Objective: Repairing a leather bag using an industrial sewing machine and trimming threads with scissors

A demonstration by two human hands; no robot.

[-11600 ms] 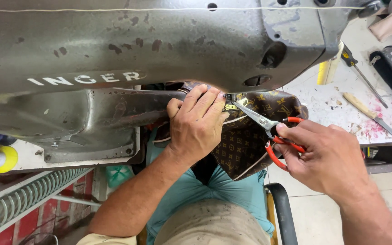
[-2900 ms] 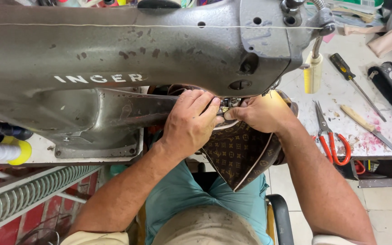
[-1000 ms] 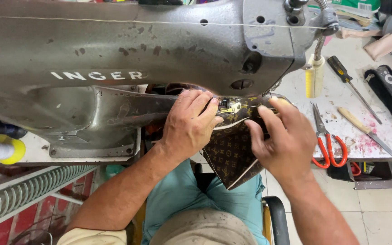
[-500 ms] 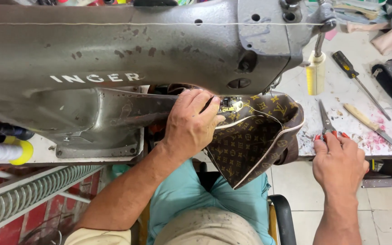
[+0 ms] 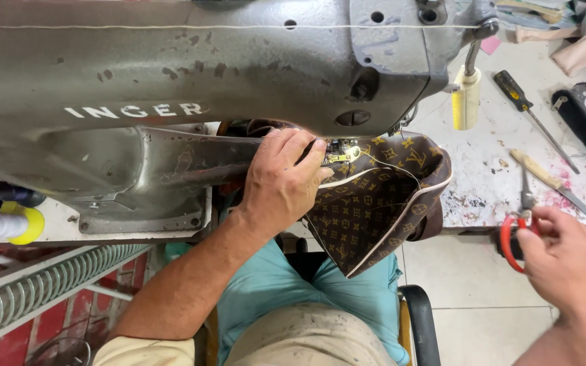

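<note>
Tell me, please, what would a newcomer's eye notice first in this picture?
First, the big grey sewing machine fills the top of the view. Under its arm, the left hand presses a brown patterned bag near the needle. At the right edge, the right hand grips red-handled scissors over the white table, where a screwdriver also lies.

Brown bag with tan monogram pattern and pale edging; grey sewing machine; red-handled scissors; white paint-speckled table; teal trousers.
</note>
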